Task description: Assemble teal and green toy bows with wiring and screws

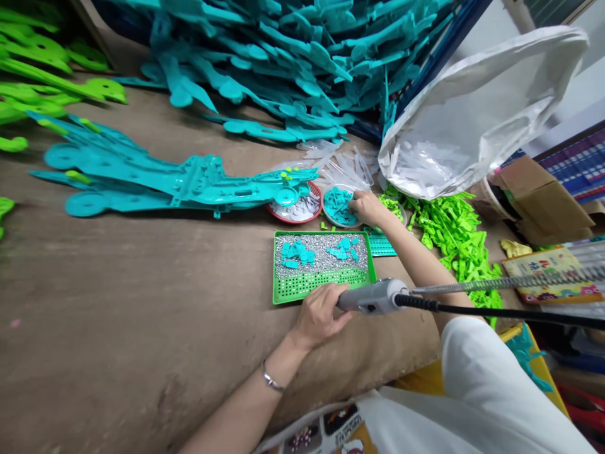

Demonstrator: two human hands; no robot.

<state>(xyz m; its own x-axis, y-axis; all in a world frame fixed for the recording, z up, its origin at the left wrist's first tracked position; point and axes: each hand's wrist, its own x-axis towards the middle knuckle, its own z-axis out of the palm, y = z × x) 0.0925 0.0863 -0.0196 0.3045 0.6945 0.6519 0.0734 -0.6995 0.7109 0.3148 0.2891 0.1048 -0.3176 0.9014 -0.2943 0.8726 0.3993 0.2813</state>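
My left hand [324,315] is wrapped round the grey body of an electric screwdriver [373,298], just in front of a green tray [275,268]. Silvery screws and small teal plastic pieces lie in that tray. My right hand [371,208] reaches over the right side of a round bowl [326,214] full of small teal pieces. Its fingers are curled down into them, and whatever they pinch is hidden. Left of the bowl, a red basket [283,219] holds pale flat pieces. A long teal plastic assembly [189,180] with green pegs lies on the table, overlapping the basket.
Teal parts [283,63] are heaped at the back. Green parts lie at left [33,57] and in a pile at right [454,227]. A white sack [439,126] of clear pieces and a cardboard box [543,195] stand at right. A black cable [496,312] trails rightward.
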